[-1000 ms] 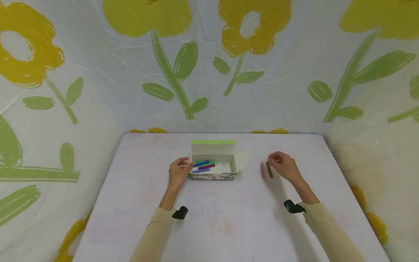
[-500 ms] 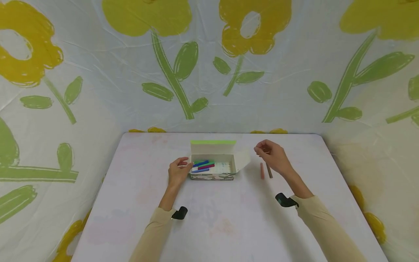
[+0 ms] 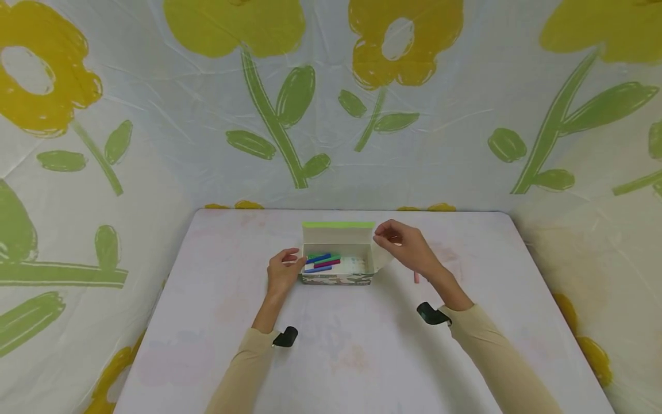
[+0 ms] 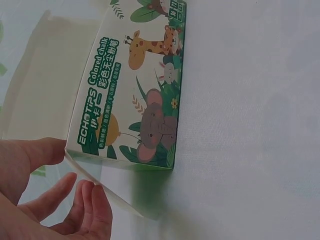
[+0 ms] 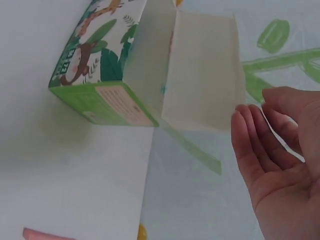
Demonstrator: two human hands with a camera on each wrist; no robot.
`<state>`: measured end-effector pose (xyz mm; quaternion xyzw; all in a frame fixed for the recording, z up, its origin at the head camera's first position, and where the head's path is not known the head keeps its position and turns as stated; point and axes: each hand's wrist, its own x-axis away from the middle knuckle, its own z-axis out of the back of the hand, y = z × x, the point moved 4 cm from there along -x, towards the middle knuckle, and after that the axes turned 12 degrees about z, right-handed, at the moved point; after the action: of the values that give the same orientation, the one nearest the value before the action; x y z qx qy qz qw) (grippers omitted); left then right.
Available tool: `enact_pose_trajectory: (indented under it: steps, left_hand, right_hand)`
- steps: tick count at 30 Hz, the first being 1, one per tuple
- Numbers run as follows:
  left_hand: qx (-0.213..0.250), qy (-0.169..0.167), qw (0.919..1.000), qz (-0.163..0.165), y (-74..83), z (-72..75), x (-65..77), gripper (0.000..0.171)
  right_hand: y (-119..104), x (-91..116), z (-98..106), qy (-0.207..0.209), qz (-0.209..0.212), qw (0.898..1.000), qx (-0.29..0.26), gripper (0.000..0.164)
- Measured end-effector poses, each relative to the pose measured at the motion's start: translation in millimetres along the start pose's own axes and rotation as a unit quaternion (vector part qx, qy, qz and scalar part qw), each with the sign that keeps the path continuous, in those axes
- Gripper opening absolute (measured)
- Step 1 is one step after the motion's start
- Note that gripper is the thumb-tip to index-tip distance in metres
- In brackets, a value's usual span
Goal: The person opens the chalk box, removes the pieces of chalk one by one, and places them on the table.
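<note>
An uncovered colored chalk box [image 3: 336, 279] with animal pictures stands in the middle of the table. Blue, green and magenta chalk sticks [image 3: 323, 263] lie inside, to its left. My left hand [image 3: 281, 271] rests against the box's left end; in the left wrist view its bent fingers touch the corner and the side flap [image 4: 107, 187]. Beside the raised lid [image 5: 202, 75], above the right flap [image 3: 381, 259], my right hand [image 3: 405, 247] hovers with loosely bent fingers and nothing visible between them. Partly beneath that hand lies a red chalk stick [image 3: 416, 278].
The pale table [image 3: 331, 345] meets a flower-print cloth [image 3: 439, 161] at its back and sides. A small black wrist camera [image 3: 433, 313] sits at the right cuff, another camera [image 3: 285, 337] at the left.
My right hand has moved left from over the brown chalk stick to the box's right end, and now covers that stick in the head view. My left hand has stayed at the box.
</note>
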<state>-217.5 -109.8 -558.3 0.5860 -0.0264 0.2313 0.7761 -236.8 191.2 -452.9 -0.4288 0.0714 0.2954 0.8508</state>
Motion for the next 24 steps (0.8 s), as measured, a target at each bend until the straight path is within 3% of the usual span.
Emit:
enact_pose_trajectory:
  steps: [6, 15, 24]
  left_hand:
    - [-0.002, 0.002, 1.0, 0.002, -1.7, 2.1, -0.4, 0.031]
    - [0.005, -0.003, 1.0, 0.008, -1.7, 0.5, 1.1, 0.032]
    - [0.007, -0.001, 1.0, 0.001, -1.7, -0.3, 0.3, 0.033]
  right_hand:
    - [-3.6, -7.3, -27.4, -0.044, 0.033, 0.998, -0.016, 0.017]
    - [4.6, -12.7, -66.2, -0.077, 0.071, 0.994, -0.039, 0.018]
    - [13.9, -18.9, -99.4, -0.139, 0.069, 0.987, -0.034, 0.017]
